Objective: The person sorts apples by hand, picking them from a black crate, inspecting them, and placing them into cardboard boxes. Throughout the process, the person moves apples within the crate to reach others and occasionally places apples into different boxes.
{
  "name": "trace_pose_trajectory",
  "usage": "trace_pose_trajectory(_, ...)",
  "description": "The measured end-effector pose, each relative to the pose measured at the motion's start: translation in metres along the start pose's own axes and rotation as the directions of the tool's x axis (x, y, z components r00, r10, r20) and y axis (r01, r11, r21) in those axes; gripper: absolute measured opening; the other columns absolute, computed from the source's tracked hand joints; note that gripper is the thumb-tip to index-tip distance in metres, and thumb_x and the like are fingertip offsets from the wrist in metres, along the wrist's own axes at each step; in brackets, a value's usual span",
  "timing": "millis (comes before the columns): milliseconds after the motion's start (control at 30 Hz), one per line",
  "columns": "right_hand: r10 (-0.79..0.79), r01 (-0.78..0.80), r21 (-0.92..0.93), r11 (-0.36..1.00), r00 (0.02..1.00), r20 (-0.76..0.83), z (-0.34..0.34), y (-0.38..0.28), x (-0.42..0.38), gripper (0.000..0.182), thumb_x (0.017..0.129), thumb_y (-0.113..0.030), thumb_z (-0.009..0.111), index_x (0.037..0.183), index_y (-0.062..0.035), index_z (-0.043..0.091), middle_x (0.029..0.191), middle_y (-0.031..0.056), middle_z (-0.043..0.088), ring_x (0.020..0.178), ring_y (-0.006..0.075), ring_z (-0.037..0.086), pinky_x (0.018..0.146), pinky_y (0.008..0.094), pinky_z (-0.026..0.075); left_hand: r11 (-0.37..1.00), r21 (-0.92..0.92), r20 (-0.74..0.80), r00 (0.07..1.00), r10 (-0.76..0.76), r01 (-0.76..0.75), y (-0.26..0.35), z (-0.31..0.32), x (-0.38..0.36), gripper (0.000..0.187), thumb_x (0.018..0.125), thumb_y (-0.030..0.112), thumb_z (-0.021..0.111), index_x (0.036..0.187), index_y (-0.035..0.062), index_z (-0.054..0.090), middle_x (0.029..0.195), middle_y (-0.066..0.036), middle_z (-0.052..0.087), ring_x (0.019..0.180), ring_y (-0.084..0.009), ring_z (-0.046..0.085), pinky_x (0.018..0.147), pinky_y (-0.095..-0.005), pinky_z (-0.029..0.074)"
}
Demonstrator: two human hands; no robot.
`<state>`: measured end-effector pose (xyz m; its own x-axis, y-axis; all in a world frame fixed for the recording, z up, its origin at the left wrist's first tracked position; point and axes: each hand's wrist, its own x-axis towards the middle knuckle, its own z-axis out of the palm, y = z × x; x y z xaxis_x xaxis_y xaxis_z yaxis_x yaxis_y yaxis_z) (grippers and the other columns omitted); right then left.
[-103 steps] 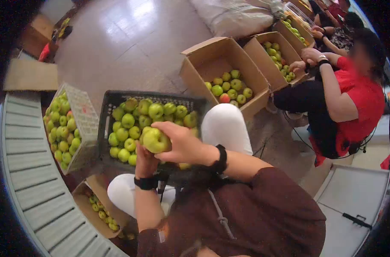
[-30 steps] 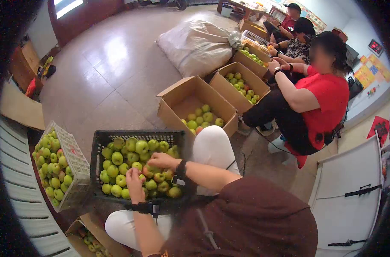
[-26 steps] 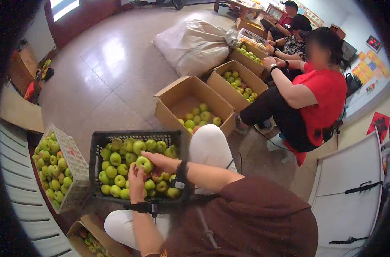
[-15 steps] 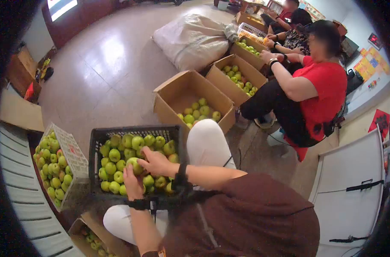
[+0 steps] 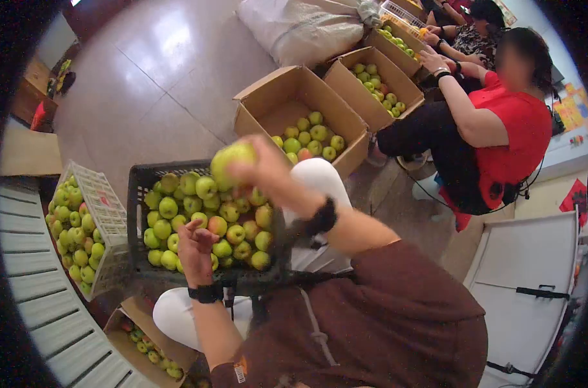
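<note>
A green apple [image 5: 227, 163] is in my right hand [image 5: 262, 165], which is raised over the far right part of a black plastic crate [image 5: 136, 213]; hand and fruit are blurred. My fingers are closed round the fruit. Many green apples [image 5: 218, 226], some with a red blush, fill the crate below. Low over the crate's near side, my left hand [image 5: 196, 249] has its fingers loosely apart and nothing in them. Beyond my right hand, a cardboard box [image 5: 268, 107] holds a smaller pile of apples.
Left of the crate, a tilted white basket [image 5: 110, 220] holds apples, and another cardboard box [image 5: 123, 323] sits near my knee. Further boxes of apples [image 5: 378, 87] and a large white sack [image 5: 300, 32] stand farther off. A person in red [image 5: 501, 123] sits to the right.
Both hands were at one apple over the crate. My right hand has lifted with an apple, away from my left, which has let go. My view has shifted slightly.
</note>
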<state>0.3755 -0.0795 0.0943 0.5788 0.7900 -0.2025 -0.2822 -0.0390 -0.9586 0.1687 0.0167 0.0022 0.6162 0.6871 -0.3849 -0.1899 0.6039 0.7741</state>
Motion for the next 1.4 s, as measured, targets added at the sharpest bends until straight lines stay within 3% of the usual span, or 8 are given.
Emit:
trace_pose_trajectory(67,-0.113,0.071,0.229,0.971,0.978,0.177,-0.06,-0.021,0.022,0.034,0.078,-0.028,0.061,0.1,-0.0035,0.051,0.09,0.0096,0.057,0.077,0.0177,0.059,0.062,0.0309,0.05,1.0,-0.022,-0.067,0.998,-0.015,0.013,-0.002,0.002,0.005,0.046,0.091,0.046,0.036,0.095,0.0025,0.051,0.066,-0.004,0.057,0.058,-0.0169,0.055,0.06,-0.0292,0.048)
trace_pose_trajectory(133,-0.211,0.236,0.347,0.908,0.971,-0.109,-0.102,-0.024,0.034,0.028,0.081,-0.027,0.059,0.099,-0.0055,0.052,0.091,0.0085,0.057,0.078,0.019,0.058,0.063,0.0296,0.049,1.0,-0.019,-0.065,0.998,-0.025,0.024,-0.005,0.0,0.01,0.046,0.091,0.046,0.036,0.095,0.0021,0.051,0.069,-0.005,0.057,0.061,-0.0169,0.055,0.06,-0.0291,0.047)
trace_pose_trajectory(333,0.393,0.029,0.692,0.721,0.806,-0.443,-0.268,0.089,0.098,0.029,0.08,-0.029,0.06,0.1,-0.0101,0.05,0.087,0.0081,0.055,0.07,0.0208,0.055,0.057,0.0322,0.047,0.995,-0.018,-0.144,0.985,-0.1,0.098,-0.006,0.005,0.02,0.045,0.092,0.043,0.036,0.1,0.0009,0.049,0.076,-0.007,0.056,0.065,-0.0173,0.054,0.064,-0.0285,0.046)
trace_pose_trajectory(567,0.384,-0.129,0.376,0.918,0.53,-0.756,-0.323,0.164,0.144,0.046,0.07,-0.031,0.071,0.097,-0.0017,0.048,0.073,0.0105,0.054,0.049,0.0199,0.052,0.038,0.0298,0.04,0.984,0.007,-0.195,0.966,-0.171,0.175,-0.015,-0.001,0.044,0.043,0.092,0.041,0.036,0.101,0.0007,0.048,0.083,-0.008,0.055,0.072,-0.0173,0.053,0.066,-0.03,0.045)
trace_pose_trajectory(800,0.462,-0.322,0.36,0.875,0.34,-0.819,-0.371,0.221,0.2,0.054,0.066,-0.029,0.075,0.101,0.0004,0.048,0.081,0.0161,0.055,0.057,0.0257,0.055,0.041,0.0304,0.042,0.977,-0.014,-0.242,0.947,-0.211,0.214,-0.024,-0.001,0.059,0.041,0.093,0.039,0.035,0.102,0.0011,0.048,0.085,-0.009,0.054,0.073,-0.0181,0.052,0.066,-0.0311,0.045)
trace_pose_trajectory(1200,0.361,-0.375,0.252,0.892,0.254,-0.898,-0.397,0.276,0.224,0.056,0.067,-0.04,0.074,0.095,0.0006,0.047,0.065,0.0127,0.054,0.043,0.0183,0.05,0.033,0.028,0.036,0.961,0.006,-0.317,0.912,-0.261,0.277,-0.032,0.0,0.073,0.039,0.094,0.035,0.034,0.104,0.0003,0.047,0.086,-0.01,0.054,0.074,-0.0188,0.053,0.066,-0.0316,0.045)
trace_pose_trajectory(1300,0.348,-0.486,0.169,0.858,0.306,-0.886,-0.393,0.264,0.219,0.058,0.071,-0.046,0.068,0.101,-0.0021,0.045,0.069,0.0139,0.055,0.047,0.0196,0.052,0.036,0.0299,0.037,0.96,0.009,-0.312,0.913,-0.263,0.279,-0.033,0.0,0.074,0.039,0.093,0.036,0.034,0.104,0.0002,0.047,0.087,-0.01,0.054,0.074,-0.0189,0.053,0.066,-0.0317,0.046)
trace_pose_trajectory(1400,0.575,-0.446,0.362,0.818,0.627,-0.526,-0.418,0.271,0.212,0.062,0.077,-0.055,0.056,0.112,-0.0058,0.039,0.074,0.0164,0.055,0.055,0.0231,0.057,0.041,0.0321,0.04,0.958,0.011,-0.319,0.909,-0.27,0.288,-0.033,0.002,0.076,0.04,0.093,0.036,0.033,0.105,0.0002,0.047,0.087,-0.01,0.054,0.074,-0.0189,0.053,0.066,-0.0316,0.046)
